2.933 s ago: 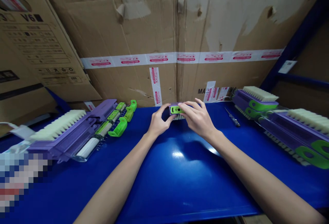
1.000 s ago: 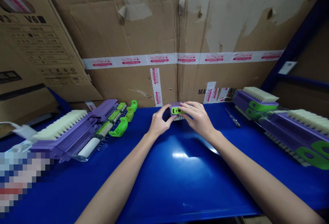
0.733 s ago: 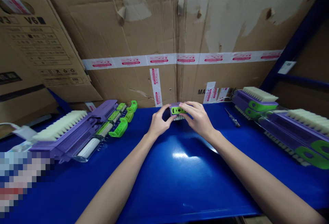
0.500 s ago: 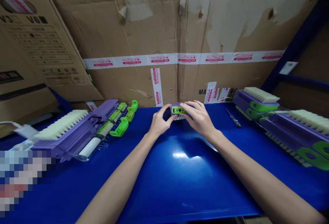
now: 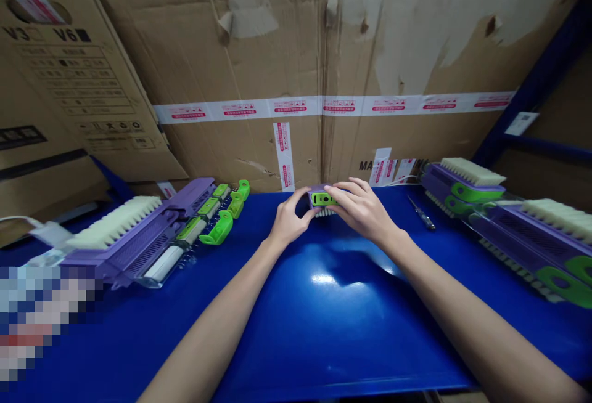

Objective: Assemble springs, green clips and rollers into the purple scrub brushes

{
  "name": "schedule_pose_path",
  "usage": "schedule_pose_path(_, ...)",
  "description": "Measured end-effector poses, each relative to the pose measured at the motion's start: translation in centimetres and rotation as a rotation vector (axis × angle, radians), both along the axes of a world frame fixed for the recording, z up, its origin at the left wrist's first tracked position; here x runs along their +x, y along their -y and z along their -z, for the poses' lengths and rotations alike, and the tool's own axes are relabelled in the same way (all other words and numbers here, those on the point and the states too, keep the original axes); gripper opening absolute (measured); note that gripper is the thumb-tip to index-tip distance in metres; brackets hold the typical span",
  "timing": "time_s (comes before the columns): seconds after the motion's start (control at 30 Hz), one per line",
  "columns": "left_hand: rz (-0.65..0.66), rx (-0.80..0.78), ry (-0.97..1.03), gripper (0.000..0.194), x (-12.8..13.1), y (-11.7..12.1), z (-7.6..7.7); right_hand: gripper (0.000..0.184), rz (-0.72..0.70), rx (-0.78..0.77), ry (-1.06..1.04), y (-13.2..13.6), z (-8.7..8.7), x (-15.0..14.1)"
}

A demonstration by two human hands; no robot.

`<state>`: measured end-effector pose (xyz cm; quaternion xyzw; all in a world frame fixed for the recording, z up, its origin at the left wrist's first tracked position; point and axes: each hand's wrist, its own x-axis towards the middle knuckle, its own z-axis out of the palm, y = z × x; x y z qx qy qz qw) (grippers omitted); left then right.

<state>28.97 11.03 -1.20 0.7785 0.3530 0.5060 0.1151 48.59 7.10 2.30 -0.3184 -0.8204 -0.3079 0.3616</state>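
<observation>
Near the back of the blue table, a small purple brush [image 5: 320,188] with white bristles underneath faces me with its end. On that end sits a bright green plate [image 5: 320,198] with dark slots and a round hole. My left hand [image 5: 287,221] grips the brush's left side between thumb and fingers. From the right, my right hand [image 5: 365,209] has its thumb and fingertips against the brush, covering the right part of the green plate. Some of its fingers are raised. The brush's far side is hidden.
At left lie purple brush housings [image 5: 139,236], green-capped rollers [image 5: 189,230] and loose green caps [image 5: 219,227]. To the right are a screwdriver [image 5: 422,213] and purple-green brushes [image 5: 467,187]. Cardboard [image 5: 231,144] stands behind the blue table [image 5: 324,341].
The right-hand fingers have shifted over the green plate, covering more of it at one second ago and less now. My left hand keeps its hold. The view has moved slightly.
</observation>
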Motion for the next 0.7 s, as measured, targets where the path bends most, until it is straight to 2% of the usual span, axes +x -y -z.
schedule_pose_path(0.2, 0.014, 0.002, 0.000, 0.041, -0.08, -0.05, 0.02, 0.035, 0.013, -0.026, 0.039, 0.18, -0.27, -0.14)
schedule_pose_path(0.7, 0.007, 0.009, -0.007, 0.042, -0.03, -0.07, 0.05, 0.040, -0.062, -0.003, -0.070, 0.04, 0.54, 0.03)
